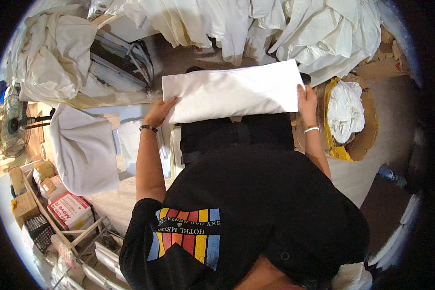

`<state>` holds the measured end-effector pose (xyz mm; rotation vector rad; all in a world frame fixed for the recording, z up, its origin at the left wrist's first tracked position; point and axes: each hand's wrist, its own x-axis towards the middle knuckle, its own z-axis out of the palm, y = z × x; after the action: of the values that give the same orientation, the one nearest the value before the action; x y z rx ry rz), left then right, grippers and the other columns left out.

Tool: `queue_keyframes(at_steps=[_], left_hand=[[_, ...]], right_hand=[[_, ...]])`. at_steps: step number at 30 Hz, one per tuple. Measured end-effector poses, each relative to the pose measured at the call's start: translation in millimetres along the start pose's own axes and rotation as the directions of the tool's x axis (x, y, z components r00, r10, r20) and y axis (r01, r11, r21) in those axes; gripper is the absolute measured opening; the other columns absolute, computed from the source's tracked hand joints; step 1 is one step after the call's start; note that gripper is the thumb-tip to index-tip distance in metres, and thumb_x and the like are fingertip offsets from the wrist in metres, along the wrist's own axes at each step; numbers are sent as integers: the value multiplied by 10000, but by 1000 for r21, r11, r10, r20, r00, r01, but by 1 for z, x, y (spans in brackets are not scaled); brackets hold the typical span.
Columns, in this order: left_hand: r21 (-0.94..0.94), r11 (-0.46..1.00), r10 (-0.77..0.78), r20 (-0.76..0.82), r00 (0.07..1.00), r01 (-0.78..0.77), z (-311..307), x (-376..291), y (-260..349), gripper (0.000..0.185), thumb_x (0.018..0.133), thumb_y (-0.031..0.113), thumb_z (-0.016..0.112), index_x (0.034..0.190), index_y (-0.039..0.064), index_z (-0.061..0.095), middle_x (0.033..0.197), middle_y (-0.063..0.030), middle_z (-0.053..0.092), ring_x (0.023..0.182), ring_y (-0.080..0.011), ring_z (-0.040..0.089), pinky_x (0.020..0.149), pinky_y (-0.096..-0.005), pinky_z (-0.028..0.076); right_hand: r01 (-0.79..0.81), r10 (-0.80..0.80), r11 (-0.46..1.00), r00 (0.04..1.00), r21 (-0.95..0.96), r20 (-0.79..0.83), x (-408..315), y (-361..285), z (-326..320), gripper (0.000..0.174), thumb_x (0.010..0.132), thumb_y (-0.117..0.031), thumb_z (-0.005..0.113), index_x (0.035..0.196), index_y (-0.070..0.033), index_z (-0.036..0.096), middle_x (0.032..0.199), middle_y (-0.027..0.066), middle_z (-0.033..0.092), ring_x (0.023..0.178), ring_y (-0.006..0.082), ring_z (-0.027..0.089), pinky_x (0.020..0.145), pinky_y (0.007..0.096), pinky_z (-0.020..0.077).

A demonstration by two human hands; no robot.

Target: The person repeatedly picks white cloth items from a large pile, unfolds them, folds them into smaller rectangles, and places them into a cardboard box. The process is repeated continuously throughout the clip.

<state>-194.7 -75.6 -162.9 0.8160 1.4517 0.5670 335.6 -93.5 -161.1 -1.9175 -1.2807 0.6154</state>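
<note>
A white cloth [232, 92], folded into a long rectangle, is stretched level in front of my waist. At its left end my left hand [161, 110] grips the edge, thumb on top, with a dark beaded bracelet on the wrist. The opposite end is held by my right hand [307, 99], whose thumb lies on the near face and whose wrist bears a pale band. The fingers behind the cloth are hidden on both sides. Heaps of white fabric [322, 40] lie beyond the cloth.
A round cardboard container [366, 134] with white fabric inside stands at the right. Left are a draped white cloth [87, 152], a standing fan [13, 125] and a wooden shelf [43, 206] with boxes. A metal frame [119, 65] stands at the upper left, beside a fabric pile [54, 54].
</note>
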Motion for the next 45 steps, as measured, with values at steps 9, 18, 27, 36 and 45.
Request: queue_keyframes(at_steps=[9,18,27,36,45], left_hand=[[-236,941,209,-164,964,-244,21,22,2,400,939,360,694,1126,8,664,969,-42,693,767,-112,627,671,-277,523],[-18,958,274,-251,928,-288,27,44,-15,515,920,380,715,1249,-3,617,1146,-98,674,970,-175,645,808,-307,525],[-341,940,4,18,1000,3,1,10,15,572,881,260,711,1326,-38,511,1225,-165,644,1046,-280,672,875,-407,570],[-439,872,437,504,745,-215,190,15,175,410,929,73,581,1325,16,492,1124,-75,627,996,-201,630,895,-354,522],[99,962,114,705,700,-256,320,39,119,853,905,132,683,1555,4,145,1112,-164,623,960,-258,644,806,-411,591]], right_hand=[[168,-161,974,985,153,-56,35,-9,10,358,950,-326,651,1003,28,644,765,133,655,679,212,594,670,336,481],[-52,62,953,998,-298,23,34,-23,27,383,944,-332,617,1233,-86,567,999,220,700,959,412,669,846,489,515],[867,-738,479,481,-135,472,-30,-123,53,415,896,-254,653,1248,-39,612,1318,154,588,1299,312,498,1092,461,370],[562,-320,819,283,113,904,-70,-123,60,521,998,-519,460,1086,-61,692,1176,144,661,1164,336,595,1104,578,339],[580,-607,781,617,232,501,-71,-116,-20,306,963,-330,616,937,-44,722,830,188,693,816,339,681,717,449,504]])
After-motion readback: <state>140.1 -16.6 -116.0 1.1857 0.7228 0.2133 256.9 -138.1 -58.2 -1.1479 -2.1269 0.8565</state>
